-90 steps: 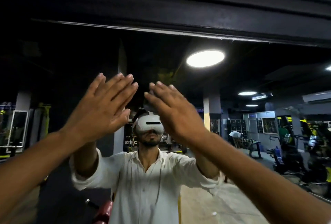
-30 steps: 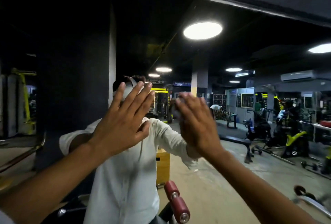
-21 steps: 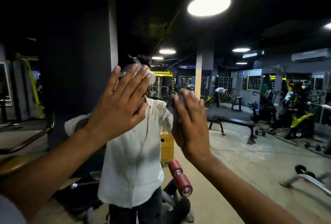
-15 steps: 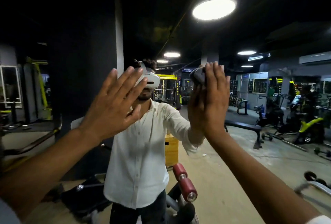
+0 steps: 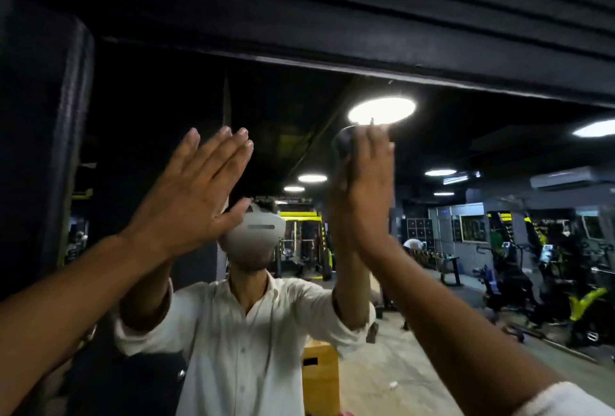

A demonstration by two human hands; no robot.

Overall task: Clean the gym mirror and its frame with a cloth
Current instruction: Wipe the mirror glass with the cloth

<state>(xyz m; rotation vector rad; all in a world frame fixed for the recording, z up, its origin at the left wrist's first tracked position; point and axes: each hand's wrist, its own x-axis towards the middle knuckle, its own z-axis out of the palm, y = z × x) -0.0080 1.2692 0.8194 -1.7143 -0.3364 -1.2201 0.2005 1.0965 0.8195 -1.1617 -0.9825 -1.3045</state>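
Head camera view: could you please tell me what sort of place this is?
Probably a gym, reflected in a wall mirror: exercise bikes on the right, a yellow-and-black rack behind the reflected person.

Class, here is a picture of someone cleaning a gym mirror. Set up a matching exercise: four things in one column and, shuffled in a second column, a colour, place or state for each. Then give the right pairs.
Column one
1. left hand
2. cloth
3. mirror frame
4. box

Column two
A. yellow, low in the reflection
B. flat, fingers straight, holding nothing
C. dark grey, under the right hand
D. black, running along the top

Pairs: 1-B, 2-C, 3-D, 4-A
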